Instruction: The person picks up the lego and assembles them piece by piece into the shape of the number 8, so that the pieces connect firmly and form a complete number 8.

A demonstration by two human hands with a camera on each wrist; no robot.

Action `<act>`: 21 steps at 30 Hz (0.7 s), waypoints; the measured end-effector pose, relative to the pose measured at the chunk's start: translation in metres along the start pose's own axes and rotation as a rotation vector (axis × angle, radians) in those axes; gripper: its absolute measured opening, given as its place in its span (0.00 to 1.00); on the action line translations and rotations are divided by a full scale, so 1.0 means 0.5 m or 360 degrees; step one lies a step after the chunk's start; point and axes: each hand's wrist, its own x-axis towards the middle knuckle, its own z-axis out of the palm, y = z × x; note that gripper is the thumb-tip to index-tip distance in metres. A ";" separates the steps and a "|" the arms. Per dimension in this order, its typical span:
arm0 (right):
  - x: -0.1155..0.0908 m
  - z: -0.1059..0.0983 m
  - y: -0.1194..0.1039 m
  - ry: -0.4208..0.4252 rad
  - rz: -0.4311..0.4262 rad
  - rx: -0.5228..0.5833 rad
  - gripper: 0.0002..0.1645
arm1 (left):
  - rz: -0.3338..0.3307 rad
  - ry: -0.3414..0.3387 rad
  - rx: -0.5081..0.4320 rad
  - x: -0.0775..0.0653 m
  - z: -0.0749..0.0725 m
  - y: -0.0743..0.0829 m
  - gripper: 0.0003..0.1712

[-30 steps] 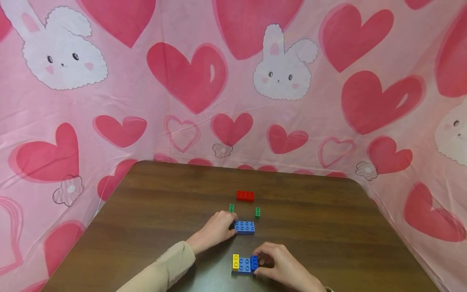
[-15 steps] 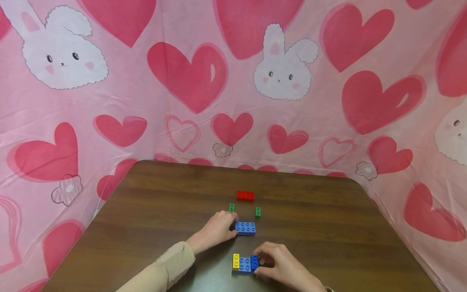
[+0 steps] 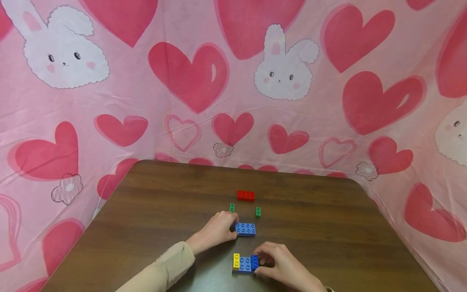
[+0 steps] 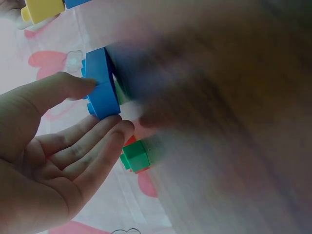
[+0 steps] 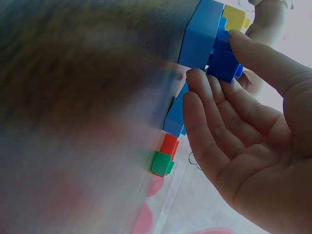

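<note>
My left hand (image 3: 217, 228) pinches the left end of a light blue toy building brick (image 3: 245, 230) with several studs on top. In the left wrist view the thumb lies on one side of that brick (image 4: 101, 92), fingertips on the other. Nearer to me is a second light blue brick (image 3: 245, 264), bearing a yellow two-stud brick (image 3: 236, 261) on its left end and a dark blue two-stud brick (image 3: 254, 263) on its right. My right hand (image 3: 279, 261) pinches the dark blue brick (image 5: 223, 61) between thumb and fingertips.
A red brick (image 3: 246, 196) lies farther back on the brown wooden table (image 3: 175, 190). Two small green bricks stand in front of it, the left one (image 3: 232, 207) close behind my left fingers, the right one (image 3: 258, 212) apart. A pink heart-and-rabbit cloth (image 3: 240, 101) hangs around the table.
The light blue brick in my left hand has shifted slightly toward me. My right hand and the stacked bricks have stayed nearly still.
</note>
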 end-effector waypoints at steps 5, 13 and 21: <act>0.000 0.001 0.002 0.0004 -0.0009 -0.0009 0.17 | -0.0022 -0.0013 -0.0033 -0.003 -0.002 -0.001 0.13; 0.001 0.001 0.002 0.0010 -0.0030 -0.0021 0.17 | -0.0035 -0.0009 -0.0064 -0.007 -0.004 -0.005 0.13; 0.000 0.002 0.002 0.0012 -0.0030 -0.0023 0.17 | -0.0054 0.0001 -0.0107 -0.013 -0.007 -0.005 0.13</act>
